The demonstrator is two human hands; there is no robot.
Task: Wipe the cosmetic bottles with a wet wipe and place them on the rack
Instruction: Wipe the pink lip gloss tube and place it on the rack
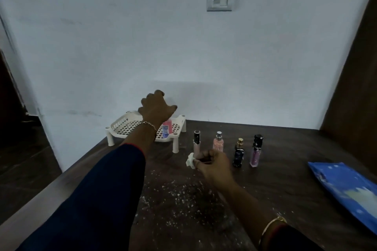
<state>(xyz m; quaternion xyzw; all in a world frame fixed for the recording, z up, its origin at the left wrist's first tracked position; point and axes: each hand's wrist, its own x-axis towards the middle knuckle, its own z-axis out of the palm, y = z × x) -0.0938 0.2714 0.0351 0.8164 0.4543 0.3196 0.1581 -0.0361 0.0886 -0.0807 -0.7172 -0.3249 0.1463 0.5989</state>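
Observation:
A white slatted rack (124, 125) stands at the back left of the dark table by the wall. A pink bottle with a blue label (166, 128) stands on the rack's right side. My left hand (156, 107) hovers just above that bottle with its fingers spread and holds nothing. My right hand (212, 164) pinches a crumpled white wet wipe (190, 160) in front of the bottle row. Several bottles stand upright to the right of the rack: a pale one with a black cap (196, 141), a pink one (218, 141), a dark blue one (238, 154) and a purple one (256, 151).
A blue wet wipe pack (344, 187) lies at the table's right edge. White crumbs (179, 191) are scattered over the table's middle. The white wall rises right behind the rack, and a dark panel stands at the right.

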